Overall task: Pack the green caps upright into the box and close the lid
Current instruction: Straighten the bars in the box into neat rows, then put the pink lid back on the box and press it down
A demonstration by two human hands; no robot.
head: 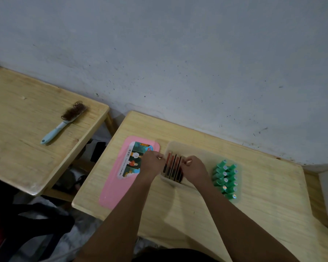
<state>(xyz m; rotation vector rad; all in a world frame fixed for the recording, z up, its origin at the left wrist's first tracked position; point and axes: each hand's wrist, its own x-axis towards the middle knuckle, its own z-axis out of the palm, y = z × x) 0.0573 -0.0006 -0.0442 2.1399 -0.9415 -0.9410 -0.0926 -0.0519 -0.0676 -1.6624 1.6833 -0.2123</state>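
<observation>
Head view: green caps (226, 178) right of fingers (187, 162).

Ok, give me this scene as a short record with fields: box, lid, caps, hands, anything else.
box: translucent box, open, on right-hand table
lid: pink lid, flat, left of box
caps: green caps, clustered at box's right end
dark items: upright row at box's left end
left hand: at row's left
right hand: at row's right
other: hairbrush, left-hand table
</observation>
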